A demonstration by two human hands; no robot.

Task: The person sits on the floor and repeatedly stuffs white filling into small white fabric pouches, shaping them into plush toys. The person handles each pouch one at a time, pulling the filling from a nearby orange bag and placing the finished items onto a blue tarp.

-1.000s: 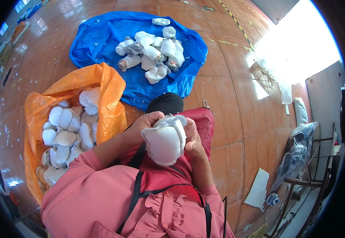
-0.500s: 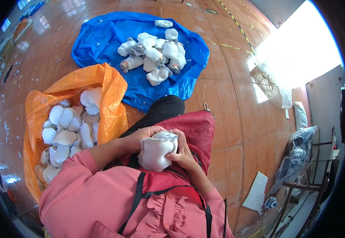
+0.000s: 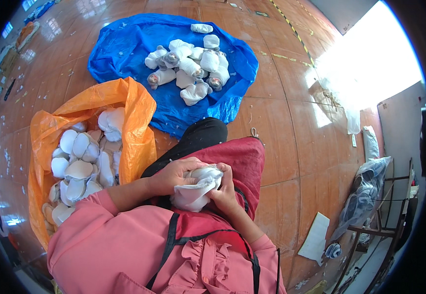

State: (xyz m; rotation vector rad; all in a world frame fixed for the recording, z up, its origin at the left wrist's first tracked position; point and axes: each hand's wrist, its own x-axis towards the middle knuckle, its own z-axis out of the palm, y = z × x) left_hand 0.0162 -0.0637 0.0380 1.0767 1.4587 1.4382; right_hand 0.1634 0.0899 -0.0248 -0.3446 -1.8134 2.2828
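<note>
Over my lap, both hands grip a white padded fabric piece, soft and rounded with a frayed-looking edge; its exact kind is unclear. My left hand is curled over its upper left side, with the thumb pressed into a fold. Along the right edge, my right hand pinches the cloth between thumb and fingers. Some fingertips of both hands are hidden behind the piece. To the left, an orange bag stands open, holding several white and beige padded cup shapes.
Beyond my knee, a blue plastic sheet carries several white rolled bundles, some with grey ends. On the right are a white board piece, a clear plastic bag with dark contents and a metal frame. The tiled floor has scattered lint.
The padded piece has been folded and squeezed, so its smooth rounded face is now creased. My left hand has moved further over its top; my right hand keeps its grip on the right edge.
</note>
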